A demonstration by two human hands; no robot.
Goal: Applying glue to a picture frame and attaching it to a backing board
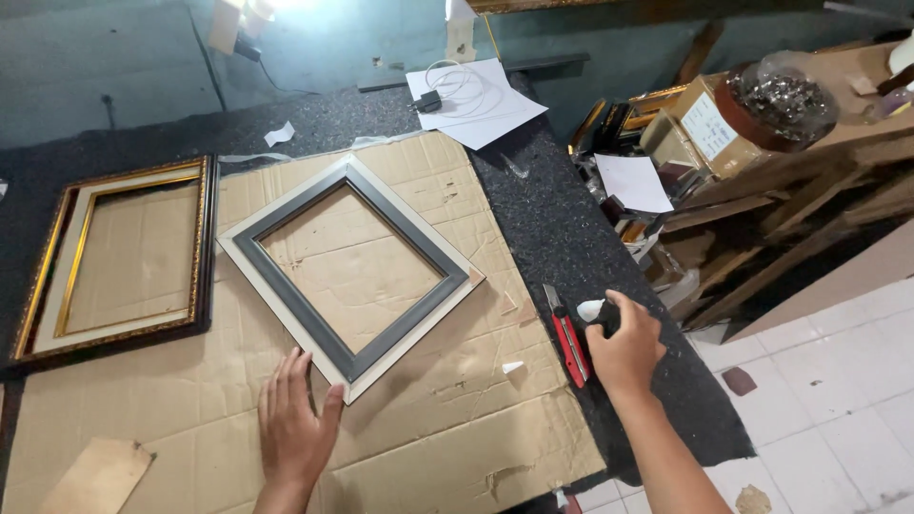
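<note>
Cardboard (190,400) — left hand (290,424) flat, touching grey frame (347,257) | right hand (624,347) gripping small object

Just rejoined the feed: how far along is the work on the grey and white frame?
The grey and white frame looks assembled, all four corners joined, lying empty on the cardboard sheet. In hand: the left hand rests flat at its near corner, while the right hand holds a small dark object beside the red utility knife. Nothing fills the frame yet.

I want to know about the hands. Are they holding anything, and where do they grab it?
The right hand grips a small white-tipped thing; where exactly, I cannot tell. The left hand holds nothing, lying flat on the cardboard and touching the grey-and-white frame at its near corner.
</note>
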